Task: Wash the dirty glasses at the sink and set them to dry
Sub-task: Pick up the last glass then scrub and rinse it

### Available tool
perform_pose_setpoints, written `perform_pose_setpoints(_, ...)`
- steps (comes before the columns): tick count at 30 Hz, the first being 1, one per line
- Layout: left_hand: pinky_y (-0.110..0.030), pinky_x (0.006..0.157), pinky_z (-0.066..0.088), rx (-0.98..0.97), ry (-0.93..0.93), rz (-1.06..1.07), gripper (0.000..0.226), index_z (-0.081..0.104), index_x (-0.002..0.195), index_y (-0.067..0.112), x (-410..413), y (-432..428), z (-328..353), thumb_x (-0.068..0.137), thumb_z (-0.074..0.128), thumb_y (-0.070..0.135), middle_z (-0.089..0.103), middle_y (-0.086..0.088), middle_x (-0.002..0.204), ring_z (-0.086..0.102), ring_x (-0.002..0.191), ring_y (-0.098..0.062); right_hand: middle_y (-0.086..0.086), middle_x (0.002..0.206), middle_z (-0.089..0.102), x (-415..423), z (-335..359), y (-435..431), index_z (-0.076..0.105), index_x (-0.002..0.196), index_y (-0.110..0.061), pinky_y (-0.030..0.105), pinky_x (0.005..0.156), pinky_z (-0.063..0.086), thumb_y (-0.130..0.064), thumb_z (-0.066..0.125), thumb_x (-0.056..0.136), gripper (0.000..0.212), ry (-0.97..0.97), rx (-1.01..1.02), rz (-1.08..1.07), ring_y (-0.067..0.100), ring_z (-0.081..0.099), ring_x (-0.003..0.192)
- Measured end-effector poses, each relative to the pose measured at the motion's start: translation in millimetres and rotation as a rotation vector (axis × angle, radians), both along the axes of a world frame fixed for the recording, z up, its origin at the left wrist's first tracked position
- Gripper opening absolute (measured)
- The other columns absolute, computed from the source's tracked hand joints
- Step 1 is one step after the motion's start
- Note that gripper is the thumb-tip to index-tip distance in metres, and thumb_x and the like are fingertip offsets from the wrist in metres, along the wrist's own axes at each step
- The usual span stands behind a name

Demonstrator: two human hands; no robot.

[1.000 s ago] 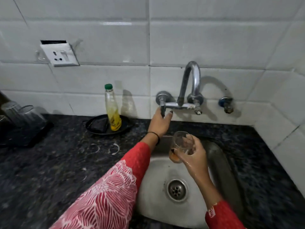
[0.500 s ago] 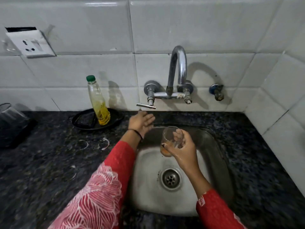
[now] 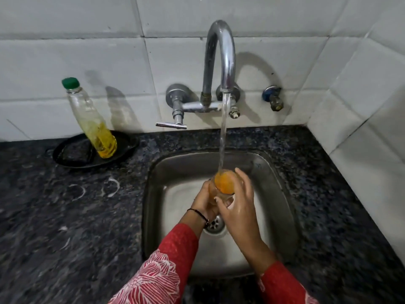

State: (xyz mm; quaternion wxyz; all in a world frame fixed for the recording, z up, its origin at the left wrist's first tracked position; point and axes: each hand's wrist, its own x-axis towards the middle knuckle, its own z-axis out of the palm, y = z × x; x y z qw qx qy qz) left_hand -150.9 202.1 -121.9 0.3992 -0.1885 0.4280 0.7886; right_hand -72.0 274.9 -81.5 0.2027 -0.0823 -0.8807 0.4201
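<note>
Stainless-steel rectangular sink basin serves as the reference. Over its centre, both hands wrap one clear drinking glass with orange residue. Left hand is curled about the lower part of the glass from the left, fingers closed on it. Right hand cups the glass from the right, fingers partly spread, thumb across the front, wet. Water stream falls from the curved chrome wall tap behind the basin into the mouth of the glass. Left of the basin, on the dark speckled stone bench, a clear plastic bottle with green cap and yellow liquid stands in a black round tray. No label or writing is legible on the bottle.
</note>
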Motion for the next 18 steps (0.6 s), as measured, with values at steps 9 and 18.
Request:
perform_pose_setpoints(9,-0.020,0.046,0.048,-0.019,-0.054,0.030,0.035,0.065,0.097,0.009,-34,0,-28,0.088,0.054,0.040,0.067,-0.007,0.072,0.062,0.054,-0.016,-0.002,0.069,0.067,-25,-15,15,0.064,0.081,-0.017,0.027,0.080,0.048,-0.015,0.066,0.079,0.003,0.026,0.536,0.160,0.018,0.063,0.076)
perform_pose_setpoints(18,-0.026,0.056,0.055,0.056,-0.025,0.263,0.019,0.051,0.089,0.017,-51,2,-41,0.091,0.054,0.036,0.063,-0.006,0.063,0.063,0.054,-0.017,-0.001,0.118,0.066,-59,-21,-16,0.063,0.117,-0.014,0.018,0.097,0.046,0.000,0.055,0.091,0.031,-0.375,-0.648,-0.019,0.008,0.060,0.111)
